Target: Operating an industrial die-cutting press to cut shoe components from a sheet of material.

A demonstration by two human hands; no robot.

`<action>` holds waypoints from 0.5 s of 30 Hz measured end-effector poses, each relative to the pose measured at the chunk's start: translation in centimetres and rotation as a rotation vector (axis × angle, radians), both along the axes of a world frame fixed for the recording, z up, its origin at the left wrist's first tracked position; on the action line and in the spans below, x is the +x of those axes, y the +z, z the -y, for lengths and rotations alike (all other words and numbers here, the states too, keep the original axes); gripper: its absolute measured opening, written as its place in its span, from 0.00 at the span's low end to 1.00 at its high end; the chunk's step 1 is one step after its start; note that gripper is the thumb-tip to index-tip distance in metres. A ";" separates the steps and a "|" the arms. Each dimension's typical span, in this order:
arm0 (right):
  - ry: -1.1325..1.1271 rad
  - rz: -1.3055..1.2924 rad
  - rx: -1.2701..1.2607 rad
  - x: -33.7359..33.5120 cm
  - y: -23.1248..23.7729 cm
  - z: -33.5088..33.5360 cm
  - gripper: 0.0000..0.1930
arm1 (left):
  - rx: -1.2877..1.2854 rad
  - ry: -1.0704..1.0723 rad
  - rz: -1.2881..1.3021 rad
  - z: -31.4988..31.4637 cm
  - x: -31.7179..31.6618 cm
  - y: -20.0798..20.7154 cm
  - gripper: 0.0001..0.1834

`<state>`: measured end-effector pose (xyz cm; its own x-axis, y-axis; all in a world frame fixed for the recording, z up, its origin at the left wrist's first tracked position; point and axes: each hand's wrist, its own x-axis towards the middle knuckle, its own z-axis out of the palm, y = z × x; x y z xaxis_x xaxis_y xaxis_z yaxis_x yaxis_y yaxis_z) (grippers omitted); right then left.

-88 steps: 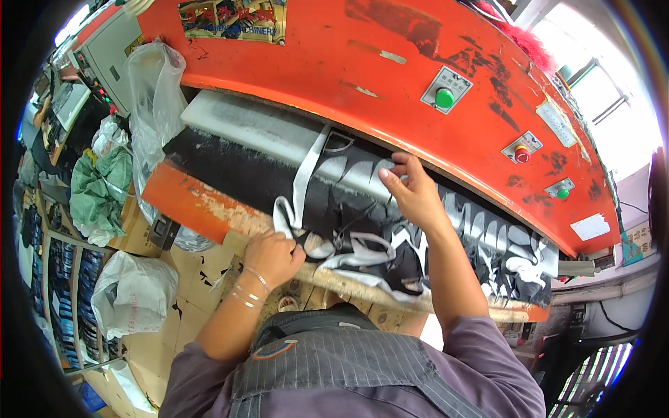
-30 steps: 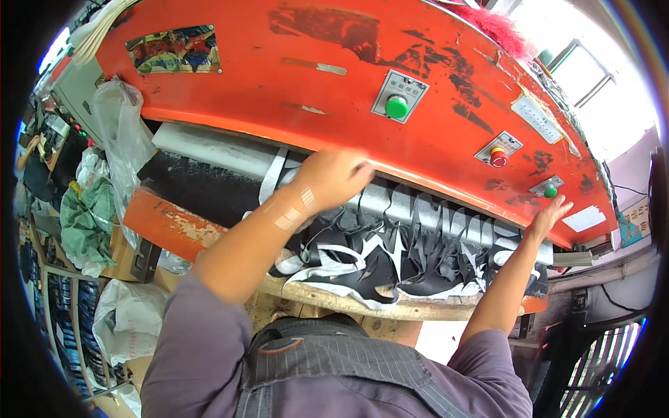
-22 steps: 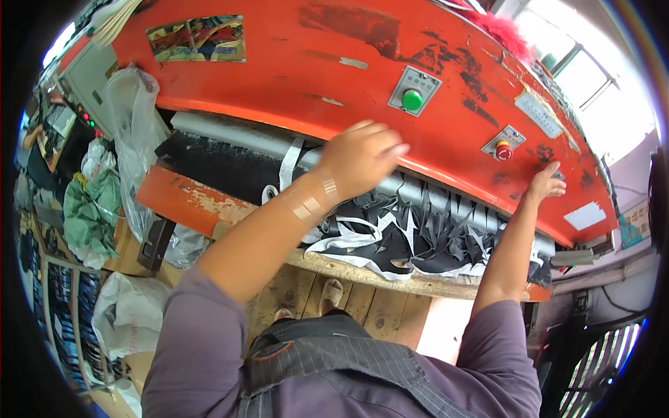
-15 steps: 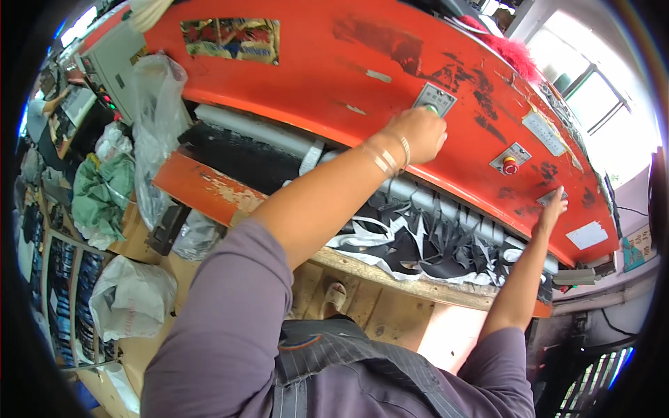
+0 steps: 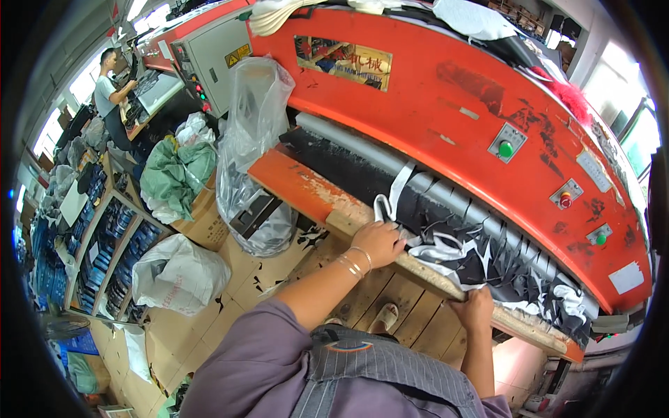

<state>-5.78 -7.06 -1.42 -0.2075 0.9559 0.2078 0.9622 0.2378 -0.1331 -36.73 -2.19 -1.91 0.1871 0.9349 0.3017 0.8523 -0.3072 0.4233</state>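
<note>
My left hand is at the wooden front rail of a red machine, its fingers curled over the edge of a cut black-and-white sheet. Further right along the rail, my right hand is closed at the sheet's near edge; the rail and the hand itself partly hide its grip. Torn strips and cut-out gaps run through the sheet. A white strip stands up beyond my left hand. Behind the sheet lies a long grey roller.
The machine's front carries a green button, a red knob and another green button. To the left are a clear plastic bag, a white sack and filled shelves. A person stands at a far-left table.
Both hands have come off the button panels and moved down to the sheet at the rail. The view has shifted, showing more of the left side and a person there.
</note>
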 end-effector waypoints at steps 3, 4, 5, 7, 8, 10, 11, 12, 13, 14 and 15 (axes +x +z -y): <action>-0.059 -0.013 -0.089 -0.8 1.7 -1.0 0.22 | -0.001 -0.025 0.013 -0.5 0.0 0.0 0.18; -0.051 0.023 -0.121 -1.2 1.8 -1.1 0.22 | -0.001 0.003 0.011 -0.4 -0.4 -0.1 0.18; -0.056 0.066 -0.143 -1.1 2.5 -1.4 0.21 | 0.011 0.019 0.018 -1.0 -0.5 0.4 0.18; 0.003 0.040 -0.184 -0.7 3.2 -2.1 0.21 | -0.088 -0.018 0.016 -2.3 -1.0 1.4 0.21; 0.022 0.081 -0.318 -1.0 4.8 -2.8 0.20 | -0.100 -0.066 0.020 -2.8 -1.6 1.6 0.22; 0.104 0.131 -0.582 -0.2 6.4 -5.7 0.21 | -0.345 -0.152 -0.086 -5.5 -2.7 2.9 0.28; 0.059 0.126 -0.588 -0.1 7.3 -7.2 0.21 | -0.478 -0.185 -0.117 -6.7 -3.4 3.4 0.31; 0.137 -0.008 -0.714 0.0 8.7 -9.3 0.22 | -0.521 -0.178 -0.121 -7.9 -3.2 4.6 0.28; 0.216 -0.147 -0.833 -0.4 10.1 -11.6 0.23 | -0.563 -0.170 -0.126 -9.5 -2.9 5.4 0.26; 0.167 -0.221 -0.847 -1.9 11.8 -14.6 0.24 | -0.352 -0.147 -0.026 -11.5 -2.8 5.1 0.22; 0.104 -0.292 -0.865 -3.6 13.2 -17.6 0.25 | -0.149 -0.132 0.082 -13.5 -2.2 4.6 0.18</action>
<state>-9.40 10.54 11.81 -0.3532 0.7818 -0.5139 0.8418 0.0259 -0.5392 -38.98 11.32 2.66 0.2914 0.9392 0.1815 0.7695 -0.3429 0.5387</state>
